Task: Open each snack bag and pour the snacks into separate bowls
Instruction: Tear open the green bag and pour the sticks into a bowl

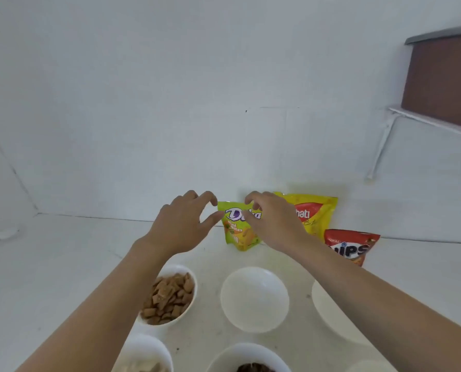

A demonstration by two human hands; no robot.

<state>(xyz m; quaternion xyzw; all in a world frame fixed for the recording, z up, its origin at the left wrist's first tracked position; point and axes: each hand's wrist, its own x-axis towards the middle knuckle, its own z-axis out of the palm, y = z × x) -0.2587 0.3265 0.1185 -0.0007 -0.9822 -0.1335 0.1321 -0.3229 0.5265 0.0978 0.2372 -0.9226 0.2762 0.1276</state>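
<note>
A green snack bag (238, 232) stands upright against the back wall. My left hand (183, 224) reaches in from the left, and its index finger and thumb close on the bag's top left corner. My right hand (273, 224) curls over the bag's top right edge and pinches it, hiding part of the print. In front of the bag sits an empty white bowl (254, 299). To its left, a white bowl (170, 267) holds brown square snacks.
A yellow bag (319, 210) and a red bag (354, 247) stand to the right against the wall. My right arm partly hides another white bowl (328, 312). Two bowls (146, 345) (248, 350) holding snacks sit at the bottom edge. A wall shelf (433, 120) hangs at the upper right.
</note>
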